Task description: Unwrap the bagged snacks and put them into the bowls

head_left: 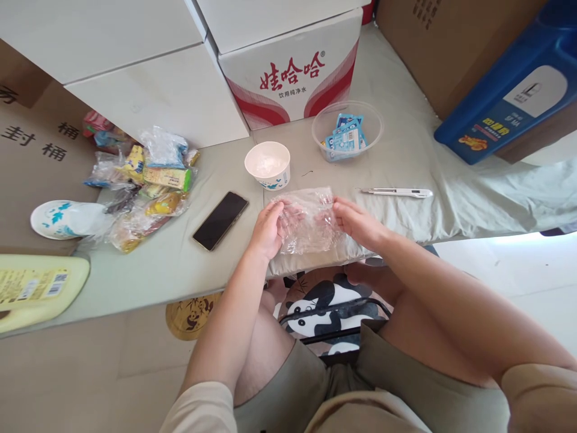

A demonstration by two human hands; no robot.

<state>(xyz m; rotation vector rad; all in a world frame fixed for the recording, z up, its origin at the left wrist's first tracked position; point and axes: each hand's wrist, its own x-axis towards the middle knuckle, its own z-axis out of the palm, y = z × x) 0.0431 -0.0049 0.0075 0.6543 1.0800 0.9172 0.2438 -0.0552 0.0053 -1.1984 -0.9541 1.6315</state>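
A crumpled clear plastic bag [309,225] is stretched between my two hands over the front edge of the covered surface. My left hand [268,228] grips its left side with curled fingers. On the other side, my right hand [360,224] pinches the bag's right edge. Just behind the bag stands a white paper bowl [279,179] with a blue leaf print; something pale and see-through lies inside. A white utility knife [401,192] rests to the right of my right hand. Left of my left hand lies a black phone [220,221].
A round clear tub [318,135] holds blue packets [349,138]. Wrapped snacks [157,180] pile up at left beside stacked paper cups [58,219] lying sideways. A white-and-red carton [293,84] stands behind. Blue jug [509,90] is at right, yellow jug [40,288] at left.
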